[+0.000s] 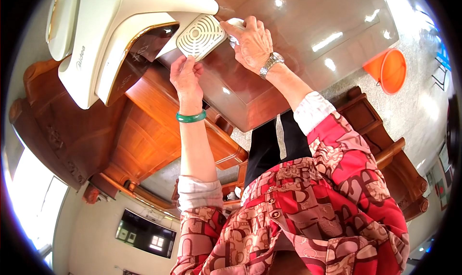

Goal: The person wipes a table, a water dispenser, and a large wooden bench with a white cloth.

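A white Midea countertop water dispenser (104, 33) stands at the upper left. Its drip tray (202, 35), with a grille of curved slots, juts out over the glossy wooden table (306, 19). My left hand (187, 76), a green bangle on its wrist, pinches the tray's near corner between thumb and fingers. A crumpled white cloth (236, 22) is bunched in my right hand (254, 44), close against the tray's right edge. Part of the cloth is hidden under the fingers. A metal watch circles the right wrist.
An orange bucket (393, 71) sits on the floor to the right of the table. Carved wooden seating (144, 127) lies at the left, and a wooden chair (389, 148) at the right. A television (145, 233) hangs on the wall at the lower left.
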Tool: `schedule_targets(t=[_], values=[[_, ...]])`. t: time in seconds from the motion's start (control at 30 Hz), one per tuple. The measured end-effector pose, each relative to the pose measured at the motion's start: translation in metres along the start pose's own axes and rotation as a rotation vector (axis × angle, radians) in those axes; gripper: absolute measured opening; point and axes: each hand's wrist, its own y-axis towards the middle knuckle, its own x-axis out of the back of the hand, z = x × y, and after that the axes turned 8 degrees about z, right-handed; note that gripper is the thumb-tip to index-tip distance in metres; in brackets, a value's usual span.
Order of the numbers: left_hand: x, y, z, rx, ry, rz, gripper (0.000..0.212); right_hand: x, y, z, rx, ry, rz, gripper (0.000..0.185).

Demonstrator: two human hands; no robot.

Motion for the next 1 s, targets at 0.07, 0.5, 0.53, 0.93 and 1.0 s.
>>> schedule_targets(t=[0.07,0.5,0.53,0.93,1.0], values=[[0.003,0.004,0.0,0.035,-0.069,0.002,0.028,-0.001,0.0,-0.002,0.005,0.012,-0.009,0.06],[0.021,-0.002,0.014,0.034,-0.214,0.196,0.024,-0.008,-0.008,-0.015,0.057,0.084,-0.028,0.058],[0.025,-0.006,0.021,0.036,-0.234,0.21,0.024,-0.009,-0.011,-0.018,0.052,0.104,-0.017,0.059],[0.054,-0.041,0.06,0.078,-0.343,0.25,0.018,-0.007,-0.03,-0.054,-0.113,-0.077,-0.177,0.056],[0.056,-0.042,0.06,0.066,-0.349,0.259,0.018,-0.008,-0.031,-0.054,-0.109,-0.093,-0.183,0.056]])
